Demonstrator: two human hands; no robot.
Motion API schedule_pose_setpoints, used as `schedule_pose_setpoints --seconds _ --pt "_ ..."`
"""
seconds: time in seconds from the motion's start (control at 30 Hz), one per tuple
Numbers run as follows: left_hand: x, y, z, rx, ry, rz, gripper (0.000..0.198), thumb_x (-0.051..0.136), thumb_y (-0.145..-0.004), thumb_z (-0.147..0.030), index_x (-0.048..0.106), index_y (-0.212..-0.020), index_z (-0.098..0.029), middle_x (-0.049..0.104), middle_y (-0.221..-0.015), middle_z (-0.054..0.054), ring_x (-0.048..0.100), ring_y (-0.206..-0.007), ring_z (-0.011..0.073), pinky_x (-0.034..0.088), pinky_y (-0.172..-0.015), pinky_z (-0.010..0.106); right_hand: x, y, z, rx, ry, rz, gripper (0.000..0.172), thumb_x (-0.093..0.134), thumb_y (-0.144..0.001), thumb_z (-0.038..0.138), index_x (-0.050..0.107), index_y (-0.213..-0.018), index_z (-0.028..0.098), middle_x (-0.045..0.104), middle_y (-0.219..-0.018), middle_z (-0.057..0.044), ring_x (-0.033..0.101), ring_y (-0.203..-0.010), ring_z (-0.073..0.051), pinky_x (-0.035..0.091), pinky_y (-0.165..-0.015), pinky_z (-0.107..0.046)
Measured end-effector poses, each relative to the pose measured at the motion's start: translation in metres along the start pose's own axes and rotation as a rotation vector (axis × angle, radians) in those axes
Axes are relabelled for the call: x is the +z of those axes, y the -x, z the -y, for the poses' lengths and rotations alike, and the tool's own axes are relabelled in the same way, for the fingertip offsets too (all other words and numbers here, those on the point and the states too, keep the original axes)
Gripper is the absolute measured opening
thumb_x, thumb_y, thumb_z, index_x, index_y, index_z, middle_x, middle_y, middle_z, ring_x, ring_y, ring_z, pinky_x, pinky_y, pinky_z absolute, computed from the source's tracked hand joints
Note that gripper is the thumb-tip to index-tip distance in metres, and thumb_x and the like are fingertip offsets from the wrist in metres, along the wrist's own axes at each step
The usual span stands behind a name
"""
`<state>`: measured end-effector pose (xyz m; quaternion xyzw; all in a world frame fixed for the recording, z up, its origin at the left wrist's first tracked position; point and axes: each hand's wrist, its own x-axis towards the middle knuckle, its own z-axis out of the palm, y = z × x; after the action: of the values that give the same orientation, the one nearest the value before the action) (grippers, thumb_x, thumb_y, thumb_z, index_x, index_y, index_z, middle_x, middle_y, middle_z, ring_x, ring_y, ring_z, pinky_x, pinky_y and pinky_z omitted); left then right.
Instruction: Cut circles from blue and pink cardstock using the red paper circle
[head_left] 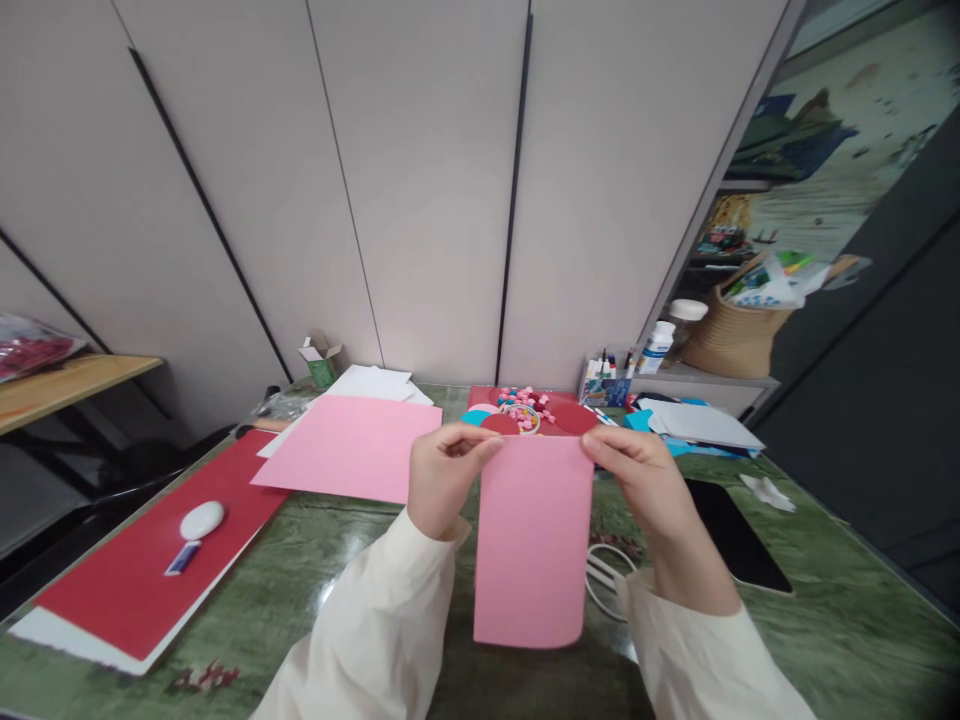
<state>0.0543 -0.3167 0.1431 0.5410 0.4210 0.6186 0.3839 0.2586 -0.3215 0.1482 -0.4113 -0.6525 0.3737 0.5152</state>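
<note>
I hold a narrow pink paper strip [531,540] upright above the green table [315,570]. My left hand [441,478] pinches its top left corner, fingers closed on the paper. My right hand [637,470] pinches the top right corner the same way. The strip hangs down between my cream sleeves, and its lower right corner curls a little. Behind its top edge lie red and blue paper shapes with a pile of small pink pieces [525,405].
A large pink sheet [349,445] and white sheets lie left of centre. A red sheet [142,575] carries a white glue dispenser [201,520]. A black phone [735,535] and white cable [604,575] lie right. Pen holder [604,380], bottle [657,345] and basket [731,335] stand at the back.
</note>
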Motion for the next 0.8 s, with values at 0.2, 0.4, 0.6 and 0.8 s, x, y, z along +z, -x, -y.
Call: schedule_pose_setpoints --seconds 0.2,0.4,0.6,0.8 --pt "0.0 0.001 0.001 -0.026 0.018 0.03 0.01 0.069 -0.063 -0.024 0.066 -0.062 -0.015 0.067 -0.064 0.003 0.057 -0.059 0.0133 0.045 -0.055 0.024 0.002 -0.001 0.002 0.037 0.099 -0.079 0.025 0.058 -0.077 0.036 0.059 -0.062 0.016 0.054 -0.059 0.001 0.046 -0.057 -0.012 0.037 -0.055 -0.023" --pt "0.003 -0.001 0.01 -0.034 0.075 -0.006 0.011 0.068 -0.063 -0.023 0.063 -0.061 -0.014 0.063 -0.06 0.0 0.055 -0.057 0.011 0.043 -0.056 0.022 0.008 -0.006 -0.011 0.052 -0.04 -0.091 0.021 0.065 -0.07 0.036 0.06 -0.065 0.016 0.058 -0.06 0.001 0.051 -0.056 -0.012 0.039 -0.055 -0.022" --pt "-0.003 -0.007 0.012 -0.054 0.064 0.054 0.013 0.071 -0.06 -0.024 0.064 -0.058 -0.013 0.062 -0.056 0.0 0.054 -0.054 0.011 0.043 -0.054 0.022 0.005 -0.006 -0.01 0.084 -0.006 -0.083 0.02 0.067 -0.068 0.034 0.062 -0.063 0.016 0.059 -0.058 0.001 0.051 -0.053 -0.011 0.037 -0.052 -0.022" --pt "-0.007 -0.002 0.004 0.067 -0.146 0.035 0.01 0.068 -0.064 -0.024 0.067 -0.061 -0.015 0.061 -0.056 0.0 0.049 -0.051 0.0094 0.04 -0.051 0.021 0.008 -0.004 -0.007 0.094 0.018 -0.118 0.02 0.068 -0.068 0.034 0.062 -0.064 0.015 0.057 -0.055 0.002 0.048 -0.051 -0.01 0.035 -0.049 -0.021"
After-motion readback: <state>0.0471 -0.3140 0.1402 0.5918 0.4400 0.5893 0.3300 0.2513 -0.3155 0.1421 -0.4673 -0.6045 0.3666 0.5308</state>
